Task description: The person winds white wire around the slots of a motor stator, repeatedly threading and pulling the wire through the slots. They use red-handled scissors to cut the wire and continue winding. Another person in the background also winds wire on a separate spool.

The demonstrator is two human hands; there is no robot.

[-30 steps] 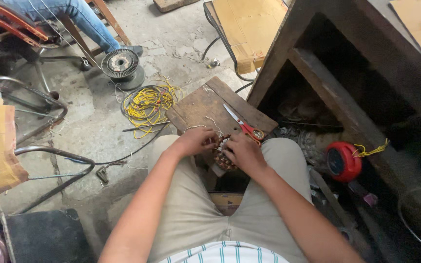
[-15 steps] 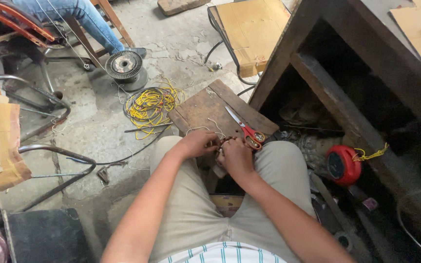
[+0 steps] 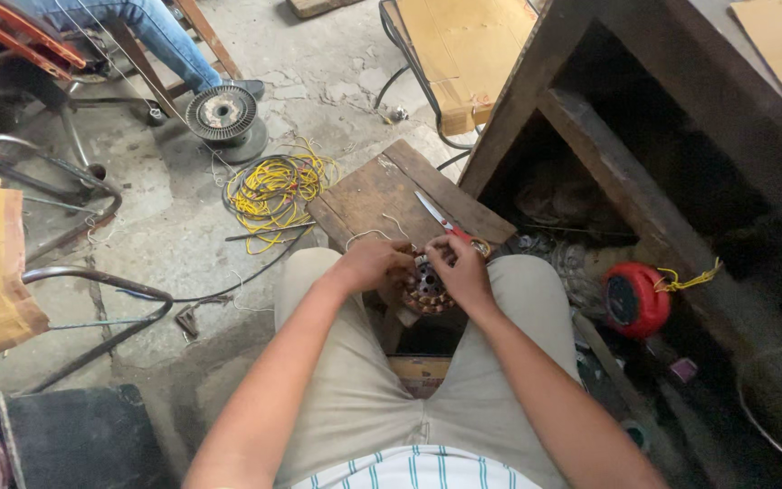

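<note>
Between my knees sits a round motor stator (image 3: 427, 288) with copper windings. My left hand (image 3: 371, 265) grips its left side. My right hand (image 3: 459, 269) pinches at its top right edge, fingers closed on the winding. A thin pale wire (image 3: 368, 234) loops up from the stator onto the wooden board (image 3: 382, 195) just beyond. Red-handled scissors (image 3: 441, 220) lie on that board, next to my right hand.
A tangle of yellow wire (image 3: 271, 190) lies on the concrete floor, with a wire spool (image 3: 223, 114) behind it near another person's leg (image 3: 160, 36). A red round object (image 3: 635, 300) sits by the dark wooden bench (image 3: 681, 163) at right. Metal chair frames (image 3: 83, 299) stand left.
Both hands shifted slightly on the stator; the right hand moved up to its top edge. The view drifted a little.
</note>
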